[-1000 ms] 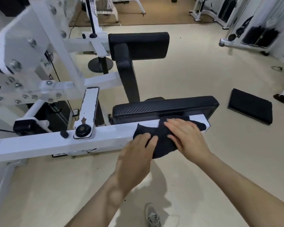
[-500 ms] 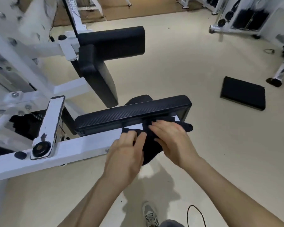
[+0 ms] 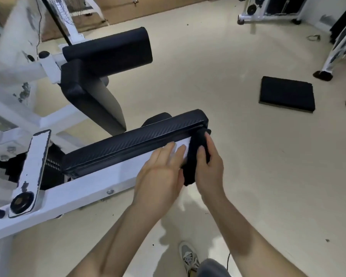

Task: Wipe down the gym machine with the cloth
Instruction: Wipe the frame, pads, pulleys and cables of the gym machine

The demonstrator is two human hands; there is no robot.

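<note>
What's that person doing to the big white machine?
A person is wiping the gym machine with a dark cloth. The right hand grips the cloth, wrapped over the end of the white bar just below the long black pad. The left hand lies flat on the bar beside it, fingers straight.

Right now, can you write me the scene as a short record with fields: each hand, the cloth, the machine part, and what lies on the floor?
left hand: fingers straight, laid on the white beam beside the cloth
right hand: grips the cloth
cloth: black, draped over the beam's end
long pad: black, lying along the beam's top
floor: black mat, apart from the machine; grey shoe near the bottom edge
</note>
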